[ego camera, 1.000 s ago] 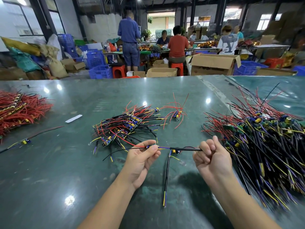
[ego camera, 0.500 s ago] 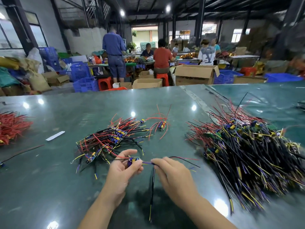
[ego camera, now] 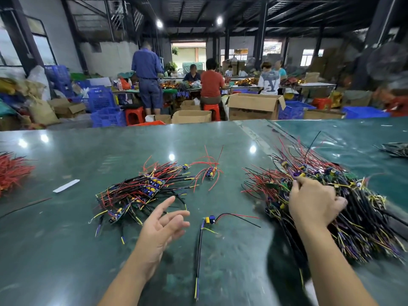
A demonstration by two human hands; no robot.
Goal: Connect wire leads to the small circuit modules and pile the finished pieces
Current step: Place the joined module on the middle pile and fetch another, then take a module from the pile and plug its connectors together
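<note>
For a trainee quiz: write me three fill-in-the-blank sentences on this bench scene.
1. The right hand reaches into the big wire pile on the ____ side of the table.
2. The left hand is open and holds ____.
3. The single wired module lies ____ the two hands.

Missing: right; nothing; between

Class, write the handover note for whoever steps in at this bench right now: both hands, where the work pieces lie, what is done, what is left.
Left hand: open, holding nothing, hovering over the table.
Right hand: fingers curled into the big pile of wired parts on the right, picking.
One wired module lies loose on the table between the hands, its leads trailing toward the near edge.
Done: a smaller pile sits ahead of the left hand.
Left: add the loose module to that pile, then work through the big pile.
</note>
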